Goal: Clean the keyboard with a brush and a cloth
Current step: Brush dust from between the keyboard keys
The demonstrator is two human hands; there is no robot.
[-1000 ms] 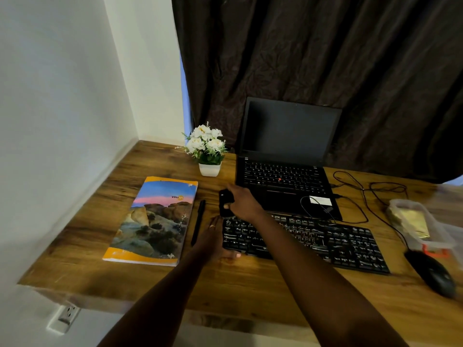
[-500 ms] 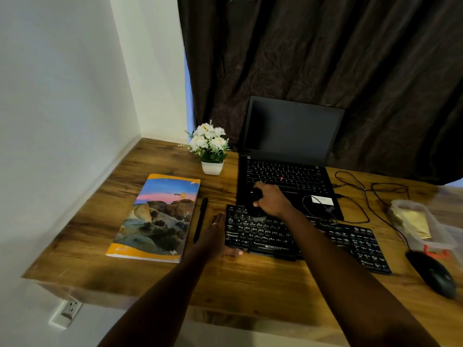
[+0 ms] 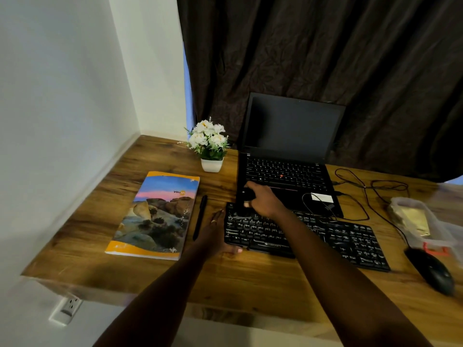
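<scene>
A black external keyboard [image 3: 325,236] lies on the wooden desk [image 3: 225,279] in front of an open laptop [image 3: 288,151]. My right hand [image 3: 263,201] is closed around a small black brush [image 3: 244,199], whose lower end rests on the keyboard's top-left keys. My left hand [image 3: 215,234] grips the keyboard's left end, thumb at its front edge, fingers along its side. No cloth is visible.
A black pen [image 3: 199,217] and a colourful book [image 3: 157,216] lie left of the keyboard. A small white flower pot [image 3: 210,149] stands behind. At right are cables [image 3: 363,186], a clear plastic container [image 3: 421,221] and a black mouse [image 3: 431,270]. A dark curtain hangs behind.
My right hand carried the brush from the keyboard's far-left corner rightward, then back slightly left along the top rows. The left hand stayed on the keyboard's left end.
</scene>
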